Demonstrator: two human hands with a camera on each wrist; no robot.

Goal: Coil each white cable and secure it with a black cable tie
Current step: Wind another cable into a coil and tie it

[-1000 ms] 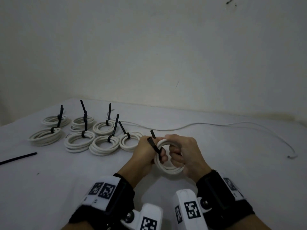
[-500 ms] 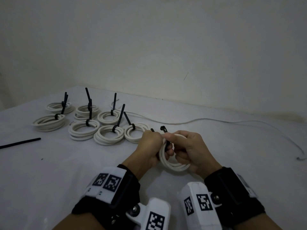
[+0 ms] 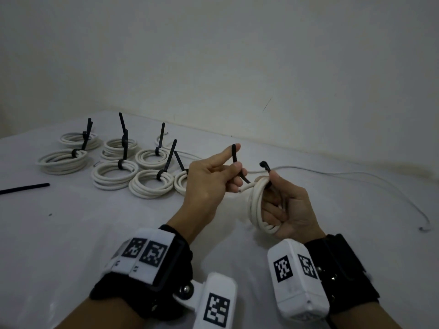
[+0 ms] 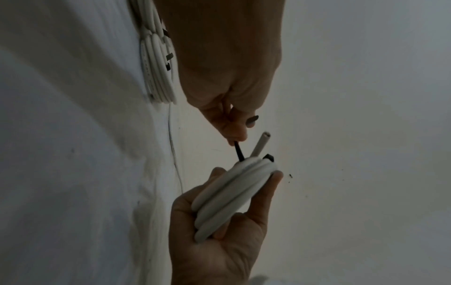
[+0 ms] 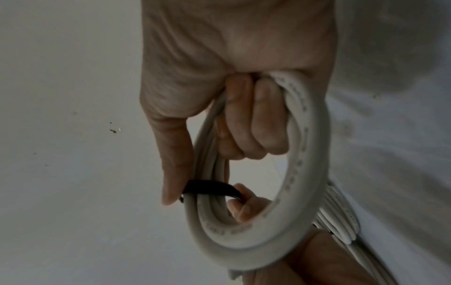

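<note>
The right hand (image 3: 288,207) grips the upright coil (image 3: 257,205) clear of the bench (image 3: 71,233), its thumb pinning the tie head on top, while the left hand (image 3: 209,184), left of the coil, pinches the black cable tie (image 3: 236,160) tail, which slants up and away from the head it probably must enter.

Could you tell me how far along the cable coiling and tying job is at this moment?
Done: seven tied coils lie on the table. In hand: the right hand grips an eighth coil while the left hand holds the black tie, not yet fastened. Left: one loose white cable and a spare tie.
</note>
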